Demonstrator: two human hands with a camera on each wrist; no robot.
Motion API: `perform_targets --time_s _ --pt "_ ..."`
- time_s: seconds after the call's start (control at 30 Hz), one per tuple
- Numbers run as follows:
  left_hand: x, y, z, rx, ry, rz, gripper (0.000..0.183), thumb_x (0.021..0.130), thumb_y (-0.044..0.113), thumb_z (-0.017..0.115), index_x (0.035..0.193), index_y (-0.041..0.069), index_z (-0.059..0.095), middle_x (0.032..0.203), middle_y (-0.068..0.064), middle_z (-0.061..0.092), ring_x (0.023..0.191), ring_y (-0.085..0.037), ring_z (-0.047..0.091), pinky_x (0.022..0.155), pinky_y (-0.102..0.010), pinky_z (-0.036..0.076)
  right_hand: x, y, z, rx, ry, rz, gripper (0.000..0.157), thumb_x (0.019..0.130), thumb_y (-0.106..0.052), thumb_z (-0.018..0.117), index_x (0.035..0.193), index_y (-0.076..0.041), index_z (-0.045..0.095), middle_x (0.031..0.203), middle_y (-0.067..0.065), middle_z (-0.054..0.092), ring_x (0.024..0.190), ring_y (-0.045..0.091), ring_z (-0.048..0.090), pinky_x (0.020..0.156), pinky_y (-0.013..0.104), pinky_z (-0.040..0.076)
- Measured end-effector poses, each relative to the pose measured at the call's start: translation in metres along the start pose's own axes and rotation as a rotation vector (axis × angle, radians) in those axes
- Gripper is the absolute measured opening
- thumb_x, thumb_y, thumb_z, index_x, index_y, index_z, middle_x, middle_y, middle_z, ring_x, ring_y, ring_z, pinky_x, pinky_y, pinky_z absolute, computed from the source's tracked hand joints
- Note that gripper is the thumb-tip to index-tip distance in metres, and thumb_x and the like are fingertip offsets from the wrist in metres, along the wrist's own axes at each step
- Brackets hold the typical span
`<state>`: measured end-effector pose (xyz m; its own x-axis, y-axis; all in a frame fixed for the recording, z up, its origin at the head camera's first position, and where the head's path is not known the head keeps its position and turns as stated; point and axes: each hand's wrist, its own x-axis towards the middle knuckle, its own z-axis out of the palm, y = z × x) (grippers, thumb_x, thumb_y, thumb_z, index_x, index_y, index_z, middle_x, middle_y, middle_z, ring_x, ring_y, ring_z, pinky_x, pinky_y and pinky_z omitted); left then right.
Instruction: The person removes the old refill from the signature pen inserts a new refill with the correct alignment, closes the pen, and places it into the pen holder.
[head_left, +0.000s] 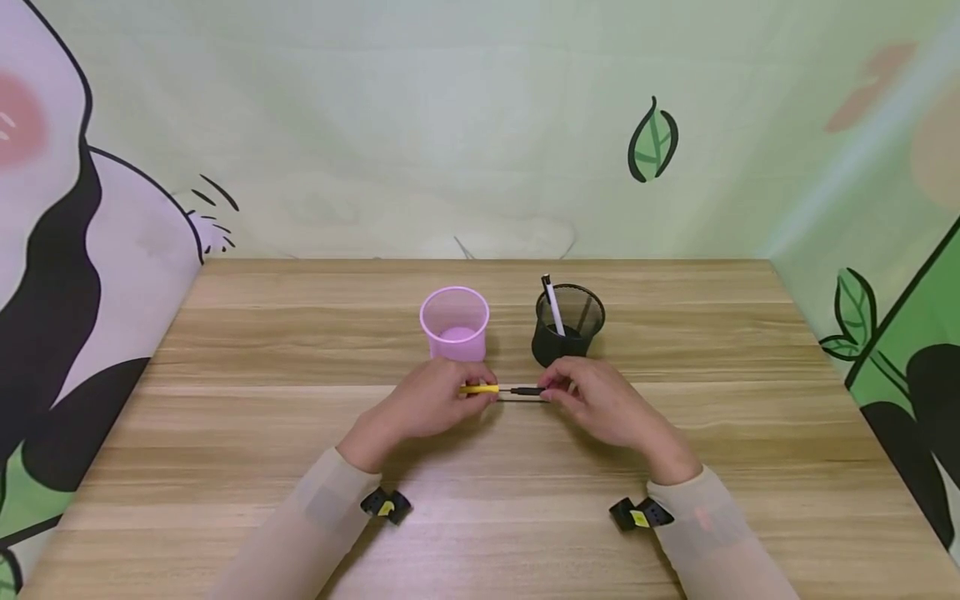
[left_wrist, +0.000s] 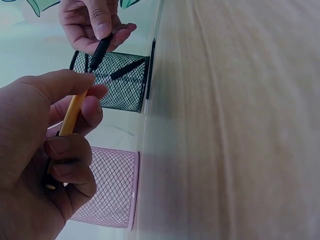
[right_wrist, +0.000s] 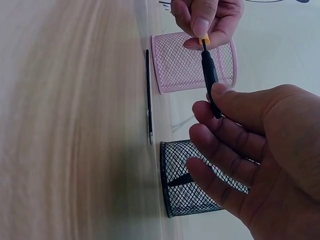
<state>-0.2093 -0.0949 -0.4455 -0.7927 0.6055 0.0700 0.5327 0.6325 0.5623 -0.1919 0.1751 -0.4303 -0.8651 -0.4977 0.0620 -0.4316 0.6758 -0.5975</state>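
A person's hands meet at the centre of the head view, over a wooden tabletop [head_left: 517,508]. The left hand [head_left: 435,396] grips a yellow tube [head_left: 480,389], thumb and forefinger near its inner end and lower fingers curled; in the left wrist view something dark is tucked behind those fingers, too hidden to name. The right hand [head_left: 600,400] pinches a slim black piece [head_left: 528,391] between thumb and fingertip, its other fingers spread loosely. A thin dark stem [head_left: 505,391] bridges the two parts, which lie nearly in one line, probably so that both ends stay steerable; holding each outer part seems to leave the join uncovered. Just below them lies a thin dark rod [right_wrist: 148,97], crosswise on the wood, perhaps set there for easy reach. Beyond the hands, a pink mesh cup [head_left: 468,352] stands upright left of centre, and right of centre a black mesh cup [head_left: 550,346] holds a white pen [head_left: 556,310], leaning on the rim as its loose fit would allow.
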Motion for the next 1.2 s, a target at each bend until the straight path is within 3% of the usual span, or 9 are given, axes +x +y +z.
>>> perform_targets --time_s 1.2 --pt "-0.0002 0.0038 0.0033 -0.019 -0.018 0.021 0.014 0.100 0.030 0.070 0.109 0.022 0.076 0.087 0.013 0.070 0.077 -0.007 0.059 0.074 -0.028 0.050 0.0014 -0.0047 0.0062 -0.007 0.031 -0.054 0.006 0.098 -0.016 0.072 0.104 -0.016 0.072 0.094 -0.006 0.070 0.086 0.008 0.062 0.079 0.031 0.054"
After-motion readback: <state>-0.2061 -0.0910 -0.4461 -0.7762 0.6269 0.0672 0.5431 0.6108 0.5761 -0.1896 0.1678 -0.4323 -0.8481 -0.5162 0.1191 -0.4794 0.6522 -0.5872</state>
